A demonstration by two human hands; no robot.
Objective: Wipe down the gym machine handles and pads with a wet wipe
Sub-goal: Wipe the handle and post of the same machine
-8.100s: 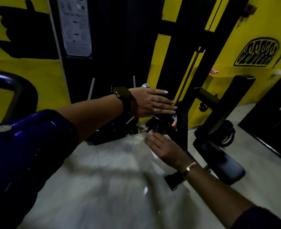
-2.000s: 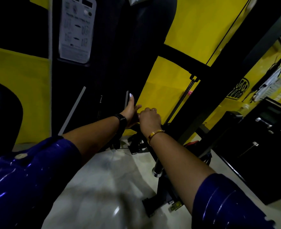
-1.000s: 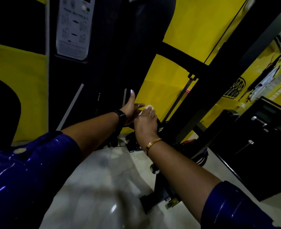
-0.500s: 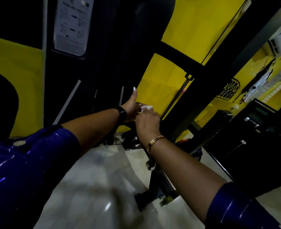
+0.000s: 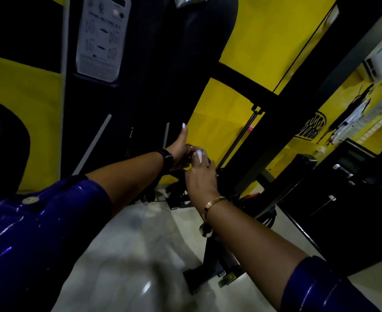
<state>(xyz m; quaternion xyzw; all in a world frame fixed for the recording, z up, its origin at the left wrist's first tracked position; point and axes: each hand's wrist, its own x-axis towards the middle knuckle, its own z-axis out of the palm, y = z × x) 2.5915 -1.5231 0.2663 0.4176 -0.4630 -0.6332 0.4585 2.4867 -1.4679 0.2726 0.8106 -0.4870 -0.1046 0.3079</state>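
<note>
Wet wipe: the wet wipe point(image 5: 200, 154) is a small white wad at centre frame, showing above the knuckles of the right grip point(image 5: 200, 176).
Right grip: clenched on the wipe, fingers curled over it, and seemingly pressing it down on a dark part of the machine that the hand hides.
Left grip: the left grip point(image 5: 180, 152) is just beside the right and touching it, with the thumb pointing straight up. Its fingers curl out of sight behind the right hand, so I cannot tell whether it is grasping anything.
Machine: the black frame point(image 5: 275, 113) crosses the right half of the frame. A bar with a chrome end point(image 5: 205, 230) shows below the right wrist.
Handling: the wipe is likely light, limp and damp, and apt to bunch or slide on smooth metal. It is best wrapped round the handle under the palm and fingers rather than pinched by a corner.
Stage: probably wiping a handle; no pad is being wiped.
Risk: in the dim light, missed patches are hard to spot.
</note>
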